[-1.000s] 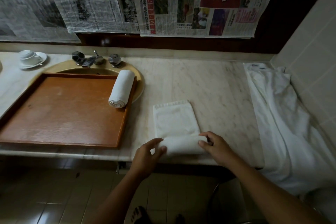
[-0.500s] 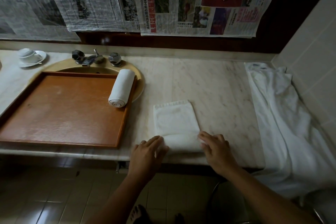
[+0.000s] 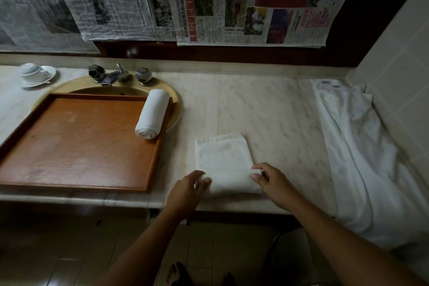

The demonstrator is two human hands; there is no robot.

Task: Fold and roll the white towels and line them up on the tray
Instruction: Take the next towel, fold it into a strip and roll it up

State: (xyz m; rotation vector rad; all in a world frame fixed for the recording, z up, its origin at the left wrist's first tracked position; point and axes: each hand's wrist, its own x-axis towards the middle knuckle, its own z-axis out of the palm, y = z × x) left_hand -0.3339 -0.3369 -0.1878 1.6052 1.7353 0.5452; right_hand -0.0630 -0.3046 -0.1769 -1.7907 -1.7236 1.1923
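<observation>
A folded white towel [image 3: 224,158] lies on the marble counter near its front edge, its near end rolled into a thick roll [image 3: 232,184]. My left hand [image 3: 186,189] presses the roll's left end with fingers curled on it. My right hand [image 3: 271,180] holds the right end, thumb and fingers on the cloth. A finished rolled towel [image 3: 153,117] lies along the right rim of the brown wooden tray [image 3: 76,144], which rests over the sink.
A long pile of white towels [image 3: 362,153] runs along the tiled right wall. A faucet [image 3: 118,75] with two knobs stands behind the tray. An upturned cup on a saucer [image 3: 34,73] sits far left. Newspapers hang on the back wall.
Both hands have rolled the towel's near end a little farther away from me. The flat part of the towel is shorter. The tray and its rolled towel have not moved.
</observation>
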